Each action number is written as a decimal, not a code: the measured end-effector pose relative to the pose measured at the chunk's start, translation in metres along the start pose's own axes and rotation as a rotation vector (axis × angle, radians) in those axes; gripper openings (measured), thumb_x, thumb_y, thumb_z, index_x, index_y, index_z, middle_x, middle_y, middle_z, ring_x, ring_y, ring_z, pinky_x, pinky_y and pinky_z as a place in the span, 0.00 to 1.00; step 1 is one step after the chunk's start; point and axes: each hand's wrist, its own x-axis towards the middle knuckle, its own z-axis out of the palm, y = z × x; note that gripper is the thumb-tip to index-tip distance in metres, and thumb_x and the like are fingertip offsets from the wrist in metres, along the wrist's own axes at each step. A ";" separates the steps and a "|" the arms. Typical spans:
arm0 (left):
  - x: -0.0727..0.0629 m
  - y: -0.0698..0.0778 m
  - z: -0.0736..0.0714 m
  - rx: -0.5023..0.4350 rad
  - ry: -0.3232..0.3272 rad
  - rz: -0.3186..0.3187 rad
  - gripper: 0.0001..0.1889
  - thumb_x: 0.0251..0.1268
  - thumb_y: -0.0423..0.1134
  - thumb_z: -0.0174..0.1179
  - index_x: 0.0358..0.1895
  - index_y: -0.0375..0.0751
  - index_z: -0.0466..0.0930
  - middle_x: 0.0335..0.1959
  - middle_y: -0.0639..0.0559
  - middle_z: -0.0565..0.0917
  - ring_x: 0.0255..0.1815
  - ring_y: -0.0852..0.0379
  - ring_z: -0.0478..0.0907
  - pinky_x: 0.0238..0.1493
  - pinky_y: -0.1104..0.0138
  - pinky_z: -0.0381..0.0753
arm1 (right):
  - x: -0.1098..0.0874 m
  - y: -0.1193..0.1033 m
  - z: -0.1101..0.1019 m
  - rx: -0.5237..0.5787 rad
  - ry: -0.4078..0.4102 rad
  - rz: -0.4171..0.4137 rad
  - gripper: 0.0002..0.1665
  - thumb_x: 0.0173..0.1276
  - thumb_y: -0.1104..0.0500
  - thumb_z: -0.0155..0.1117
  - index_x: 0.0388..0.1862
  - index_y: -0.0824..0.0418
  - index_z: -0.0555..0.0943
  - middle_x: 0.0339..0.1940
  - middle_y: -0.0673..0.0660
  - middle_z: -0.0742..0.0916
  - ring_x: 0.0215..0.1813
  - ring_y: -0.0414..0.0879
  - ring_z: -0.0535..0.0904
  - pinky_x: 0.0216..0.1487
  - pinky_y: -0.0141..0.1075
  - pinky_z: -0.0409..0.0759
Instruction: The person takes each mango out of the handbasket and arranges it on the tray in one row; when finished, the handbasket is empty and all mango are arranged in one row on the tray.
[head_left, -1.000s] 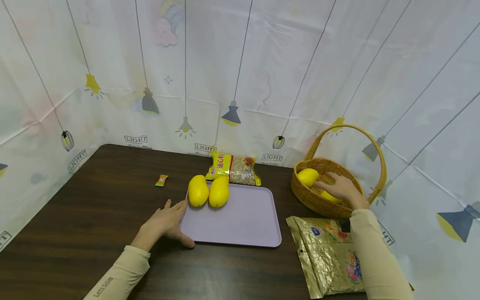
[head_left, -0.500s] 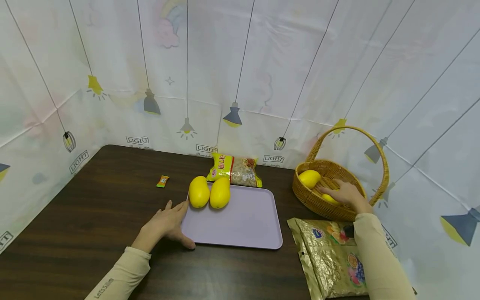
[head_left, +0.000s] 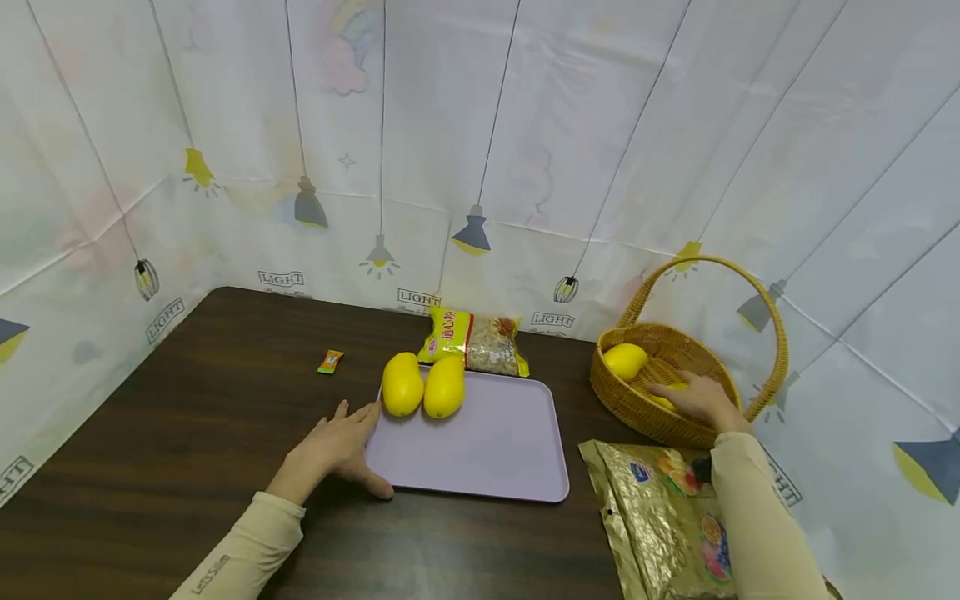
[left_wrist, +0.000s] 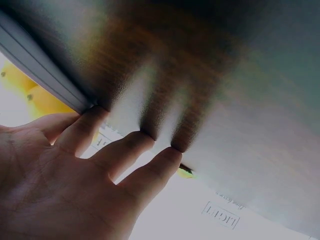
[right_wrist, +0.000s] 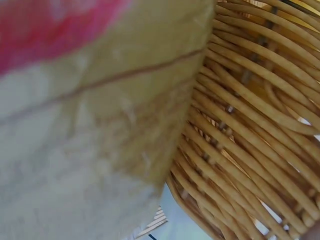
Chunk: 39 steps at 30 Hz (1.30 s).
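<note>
At the lilac tray [head_left: 495, 450], my left hand [head_left: 337, 446] rests with spread, mostly straight fingers along the left edge and its thumb by the front edge. In the left wrist view, the fingertips [left_wrist: 92, 112] touch the tray's side and the tabletop. Two yellow mangoes [head_left: 402, 385] [head_left: 445, 387] lie side by side in the tray's back left corner. My right hand [head_left: 701, 400] reaches into the wicker basket [head_left: 637, 408] and holds a mango [head_left: 662, 402] between thumb and fingers, partly hidden. Another mango [head_left: 626, 362] lies in the basket's left side.
A gold snack bag [head_left: 660, 508] lies under my right forearm, in front of the basket. Behind the tray is a yellow bag of pasta [head_left: 480, 340]. One small orange-wrapped candy [head_left: 330, 362] sits at the back left. The basket's tall handle [head_left: 776, 333] arches above it.
My right hand has lowered onto the front mango in the basket, its thumb and fingers now around it. The left hand stays at the tray; the head view has shifted slightly.
</note>
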 end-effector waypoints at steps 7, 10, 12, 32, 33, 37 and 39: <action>0.001 0.004 0.000 -0.005 0.001 0.009 0.72 0.32 0.67 0.79 0.80 0.36 0.49 0.82 0.41 0.57 0.79 0.22 0.47 0.72 0.28 0.54 | 0.004 0.012 0.007 -0.002 -0.022 0.016 0.62 0.73 0.25 0.42 0.78 0.78 0.49 0.73 0.86 0.59 0.70 0.85 0.57 0.64 0.74 0.64; 0.000 0.004 0.000 -0.006 -0.006 0.008 0.72 0.32 0.67 0.79 0.80 0.36 0.49 0.82 0.41 0.57 0.80 0.22 0.47 0.72 0.28 0.53 | 0.005 0.013 0.008 0.004 -0.026 0.009 0.63 0.72 0.24 0.42 0.78 0.77 0.50 0.74 0.85 0.59 0.70 0.85 0.57 0.64 0.74 0.65; -0.001 0.004 0.000 -0.010 -0.009 0.006 0.72 0.32 0.67 0.79 0.80 0.36 0.49 0.82 0.41 0.57 0.80 0.22 0.47 0.72 0.28 0.53 | 0.006 0.013 0.008 0.002 -0.018 0.002 0.62 0.72 0.24 0.43 0.78 0.77 0.50 0.74 0.85 0.60 0.70 0.84 0.58 0.64 0.73 0.65; -0.001 0.004 -0.002 -0.005 -0.004 -0.001 0.72 0.33 0.67 0.79 0.80 0.36 0.49 0.82 0.41 0.57 0.80 0.22 0.47 0.72 0.28 0.54 | 0.007 0.012 0.004 0.027 0.040 -0.043 0.60 0.72 0.26 0.47 0.79 0.74 0.52 0.74 0.84 0.61 0.70 0.84 0.59 0.64 0.73 0.66; -0.001 0.004 -0.002 -0.006 -0.003 -0.001 0.72 0.33 0.67 0.79 0.80 0.36 0.49 0.82 0.40 0.57 0.79 0.22 0.47 0.72 0.28 0.54 | 0.007 0.012 0.004 0.035 0.041 -0.043 0.60 0.72 0.26 0.47 0.79 0.73 0.52 0.75 0.83 0.60 0.70 0.83 0.59 0.64 0.73 0.66; -0.001 0.002 -0.002 -0.007 -0.002 -0.001 0.72 0.33 0.67 0.79 0.80 0.35 0.49 0.81 0.40 0.57 0.79 0.21 0.47 0.72 0.28 0.54 | 0.006 0.009 0.002 0.051 0.065 -0.050 0.60 0.71 0.25 0.48 0.80 0.71 0.51 0.75 0.83 0.60 0.71 0.83 0.59 0.65 0.73 0.66; 0.000 0.002 -0.002 -0.007 -0.004 -0.002 0.72 0.33 0.67 0.79 0.80 0.35 0.49 0.81 0.39 0.57 0.79 0.21 0.47 0.72 0.28 0.54 | 0.006 0.007 0.000 0.053 0.083 -0.062 0.60 0.71 0.26 0.48 0.80 0.71 0.52 0.75 0.83 0.60 0.71 0.83 0.59 0.65 0.73 0.65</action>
